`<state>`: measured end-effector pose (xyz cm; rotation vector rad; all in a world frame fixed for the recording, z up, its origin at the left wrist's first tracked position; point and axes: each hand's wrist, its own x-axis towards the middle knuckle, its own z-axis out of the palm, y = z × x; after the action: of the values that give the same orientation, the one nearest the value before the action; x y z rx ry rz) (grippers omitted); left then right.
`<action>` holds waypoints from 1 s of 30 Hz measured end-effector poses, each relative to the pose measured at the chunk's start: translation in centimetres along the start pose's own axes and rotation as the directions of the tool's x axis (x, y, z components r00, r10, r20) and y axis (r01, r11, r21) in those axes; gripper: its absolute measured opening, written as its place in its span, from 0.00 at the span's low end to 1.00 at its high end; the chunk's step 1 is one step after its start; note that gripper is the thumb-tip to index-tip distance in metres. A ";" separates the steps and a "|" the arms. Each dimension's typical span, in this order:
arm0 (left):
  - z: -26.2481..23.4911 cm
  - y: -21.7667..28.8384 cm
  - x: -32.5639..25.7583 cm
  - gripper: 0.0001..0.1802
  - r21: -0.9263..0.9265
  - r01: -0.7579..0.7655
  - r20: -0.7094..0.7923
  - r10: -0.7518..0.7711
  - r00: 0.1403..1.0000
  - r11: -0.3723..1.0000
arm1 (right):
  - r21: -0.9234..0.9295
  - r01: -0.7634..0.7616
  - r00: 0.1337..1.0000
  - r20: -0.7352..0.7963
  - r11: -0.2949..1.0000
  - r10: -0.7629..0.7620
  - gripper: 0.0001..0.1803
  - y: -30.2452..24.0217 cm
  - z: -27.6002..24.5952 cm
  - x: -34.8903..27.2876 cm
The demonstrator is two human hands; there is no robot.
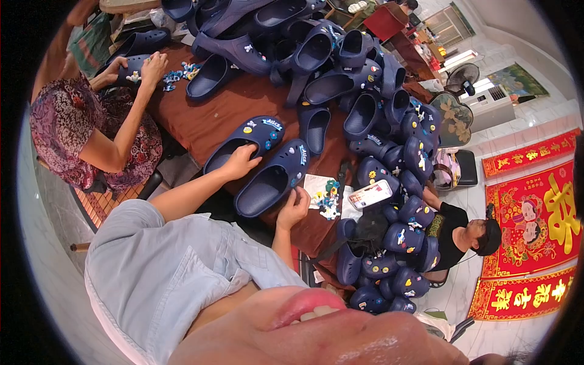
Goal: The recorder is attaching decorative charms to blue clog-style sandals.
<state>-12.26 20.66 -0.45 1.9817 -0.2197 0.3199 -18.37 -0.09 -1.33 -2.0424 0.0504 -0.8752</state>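
Observation:
Two navy foam clogs lie side by side on the brown-covered table in front of me, charms on their toes. My left hand [241, 163] grips the left clog [258, 129] at the edge of its foot opening, some fingers hidden by the rim. My right hand [294, 208] has its fingers bent together against the outer side of the right clog [267, 187]; anything small between the fingertips is hidden. A pile of colourful shoe charms [327, 198] lies on white paper just right of that hand.
A large heap of navy clogs [316, 52] covers the table's far side and right. A phone [370, 194] lies near the charms. At left, a person [115, 121] holds a clog beside more charms [182, 74]. Another person [453, 231] sits at right behind the clogs.

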 end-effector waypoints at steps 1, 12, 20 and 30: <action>0.0 0.2 0.0 0.16 0.000 -0.001 0.002 0.001 1.000 1.000 | -0.008 0.008 1.000 0.000 1.000 -0.008 0.07 0.0 -0.1 0.0; -0.1 0.4 -0.1 0.15 0.081 -0.014 -0.013 0.015 1.000 0.997 | 0.009 -0.058 0.998 0.003 0.998 0.058 0.08 0.0 0.0 0.0; -1.4 2.8 -1.2 0.20 0.245 -0.078 0.018 0.076 0.997 0.966 | 0.018 -0.048 0.999 0.014 0.999 0.047 0.08 0.4 0.0 0.1; -3.9 6.3 -4.1 0.23 0.146 -0.161 0.088 0.149 0.985 0.976 | 0.012 -0.014 1.000 0.010 1.000 0.014 0.06 0.3 -0.1 -0.4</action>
<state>-18.54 21.63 5.22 2.1350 -0.4115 0.3711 -18.59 -0.22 -1.75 -2.0330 0.0538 -0.8541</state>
